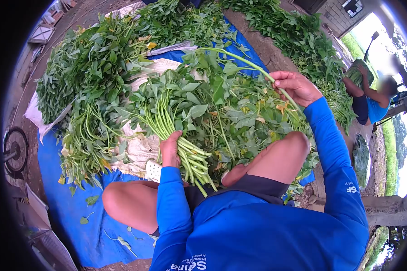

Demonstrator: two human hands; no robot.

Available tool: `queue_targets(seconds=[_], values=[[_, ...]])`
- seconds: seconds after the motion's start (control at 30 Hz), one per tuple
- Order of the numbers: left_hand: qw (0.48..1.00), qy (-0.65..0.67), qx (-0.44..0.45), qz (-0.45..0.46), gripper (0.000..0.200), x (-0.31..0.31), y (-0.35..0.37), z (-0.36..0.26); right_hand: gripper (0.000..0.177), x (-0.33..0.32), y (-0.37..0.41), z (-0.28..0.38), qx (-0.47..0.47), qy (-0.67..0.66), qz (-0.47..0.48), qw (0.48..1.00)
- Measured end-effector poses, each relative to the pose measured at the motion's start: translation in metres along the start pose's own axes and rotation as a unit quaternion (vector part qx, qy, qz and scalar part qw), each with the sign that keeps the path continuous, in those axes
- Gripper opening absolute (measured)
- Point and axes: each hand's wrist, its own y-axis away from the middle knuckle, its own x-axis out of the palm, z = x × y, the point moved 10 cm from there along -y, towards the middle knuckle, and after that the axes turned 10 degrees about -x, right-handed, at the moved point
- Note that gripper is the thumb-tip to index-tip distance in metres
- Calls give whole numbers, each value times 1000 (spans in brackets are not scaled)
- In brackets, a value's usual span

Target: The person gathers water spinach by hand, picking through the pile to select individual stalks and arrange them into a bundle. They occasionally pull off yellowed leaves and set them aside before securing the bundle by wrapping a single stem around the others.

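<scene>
My left hand (170,147) is wrapped round a thick bunch of water spinach (163,115). The cut stem ends point toward my lap and the leaves spread away from me. Out to the right, my right hand (295,86) pinches a single long water spinach stem (244,60) between thumb and fingers. That stem arches up to the left, its leafy end hanging over the pile. Loose leafy stems (253,108), some yellowed, lie heaped in front of my crossed legs.
A large stack of greens (90,67) rises at the left on pale sacking. Blue tarp (68,203) covers the ground around me. More greens (298,40) lie in a row at the upper right. Another person (377,101) sits at the far right holding a bundle. A wheel (16,151) stands at the left.
</scene>
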Motion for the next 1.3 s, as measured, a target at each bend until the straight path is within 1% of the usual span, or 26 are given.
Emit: queue_targets(seconds=[0.07,0.1,0.2,0.23,0.33,0.37,0.4,0.47,0.53,0.57,0.6,0.63,0.67,0.7,0.77,0.83,0.93,1.03,1.07,1.13,1.2,1.23,1.3], values=[[1000,1,27,7,23,3,-9,-4,32,-5,6,41,-62,-22,-36,997],[999,-10,33,10,23,0,-9,0,33,-4,3,43,-67,-17,-5,998],[999,-12,33,11,23,7,-6,-1,34,5,-16,24,-126,27,-54,990],[999,-4,33,8,22,11,-1,-3,36,7,-21,21,-158,64,-66,983],[998,-12,47,27,22,19,5,-6,36,19,-33,-4,-166,125,-137,969],[999,-6,41,30,23,22,9,-6,34,30,-36,-11,-179,129,-144,965],[998,3,64,29,23,26,14,-10,34,45,-40,-20,-185,124,-149,964],[996,0,80,50,25,30,17,-11,34,83,-44,-51,-187,109,-152,964],[997,5,57,52,25,29,11,-1,35,130,-47,-104,-154,118,-145,970],[996,14,58,66,26,29,3,3,34,155,-51,-153,-122,78,-117,983],[996,21,54,74,27,32,4,5,35,185,-42,-181,-50,127,-75,988],[995,27,50,84,27,34,6,8,35,201,-38,-209,-26,153,-53,986],[994,34,48,92,27,37,8,8,36,206,-42,-240,-23,150,-29,988],[994,22,49,94,30,36,9,7,37,207,-44,-244,-40,149,-36,987],[992,31,48,110,32,36,9,6,37,204,-44,-249,-77,201,-34,976],[990,36,53,129,35,42,11,6,38,211,-37,-213,-120,309,-18,943],[984,41,81,153,37,51,16,0,35,226,-34,-191,-117,342,13,932],[979,2,123,163,38,57,18,-12,36,230,-35,-193,-187,353,24,917],[981,-12,112,160,38,55,16,-12,34,226,-36,-199,-179,290,39,939],[984,-43,83,152,38,53,20,-15,31,217,-33,-191,-158,156,62,973],[984,-41,97,146,39,54,28,-24,23,169,-22,-168,-37,109,-79,990],[982,-53,94,153,40,54,29,-27,21,151,-23,-157,-78,147,-105,980],[980,-49,111,158,41,54,35,-35,22,149,-21,-145,-103,175,-81,976]])
